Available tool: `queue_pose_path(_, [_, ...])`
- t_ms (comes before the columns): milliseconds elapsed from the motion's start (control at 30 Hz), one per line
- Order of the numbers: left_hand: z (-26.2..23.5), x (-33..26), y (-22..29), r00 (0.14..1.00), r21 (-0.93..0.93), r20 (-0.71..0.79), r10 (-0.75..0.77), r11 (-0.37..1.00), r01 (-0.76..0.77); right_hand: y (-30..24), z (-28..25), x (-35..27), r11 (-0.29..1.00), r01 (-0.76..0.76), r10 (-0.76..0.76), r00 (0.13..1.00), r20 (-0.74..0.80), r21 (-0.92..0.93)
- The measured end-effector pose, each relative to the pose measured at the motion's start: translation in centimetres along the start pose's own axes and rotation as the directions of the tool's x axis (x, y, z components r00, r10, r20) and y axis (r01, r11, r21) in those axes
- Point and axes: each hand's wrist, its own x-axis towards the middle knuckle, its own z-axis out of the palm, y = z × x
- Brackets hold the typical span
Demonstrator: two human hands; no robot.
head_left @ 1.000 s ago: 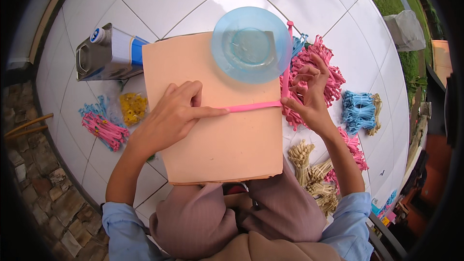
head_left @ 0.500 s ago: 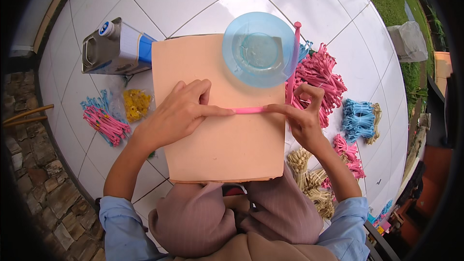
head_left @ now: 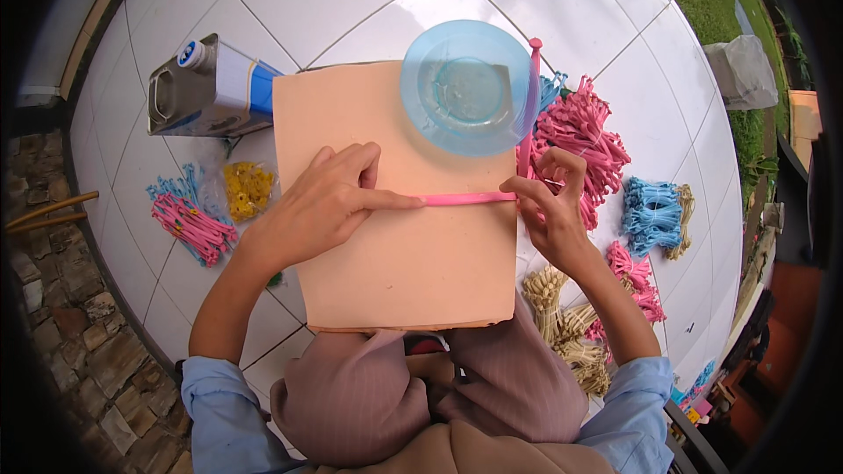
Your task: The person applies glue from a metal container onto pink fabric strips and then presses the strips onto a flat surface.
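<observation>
A narrow pink strip [head_left: 465, 199] lies across the peach-coloured board [head_left: 386, 285] on my lap. My left hand [head_left: 338, 193] rests on the board, its thumb stretched out onto the strip's left end and the other fingers apart. At the strip's right end, by the board's edge, is my right hand [head_left: 553, 202], its thumb near that end and the index finger bent up and apart from it. A translucent blue dish [head_left: 465, 145] stands on the far right corner of the board. Beside the dish a longer pink strip [head_left: 534, 79] stretches away.
A pile of pink bundles [head_left: 584, 132] lies right of the board, with blue bundles [head_left: 650, 215] and beige bundles [head_left: 544, 303] nearby. To the left are a metal can [head_left: 211, 92], a bag of yellow pieces [head_left: 248, 191] and pink strands [head_left: 193, 226] on white tiles.
My right thumb has slid right along the pink strip to its end, uncovering more of the strip. My left hand stays in nearly the same place.
</observation>
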Motion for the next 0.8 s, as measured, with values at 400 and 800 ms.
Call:
queue_pose_path(400, [0.6, -0.1, -0.3, 0.997, 0.014, -0.064, 0.044, 0.999, -0.044, -1.7, -3.1, 4.9, 0.964, -0.066, 0.111, 0.98, 0.164, -0.259])
queue_pose_path(800, [0.4, 0.1, -0.4, 0.995, 0.015, -0.066, 0.072, 0.997, -0.071, -2.2, -3.8, 7.9, 0.96, 0.073, 0.002, 0.963, 0.268, -0.269])
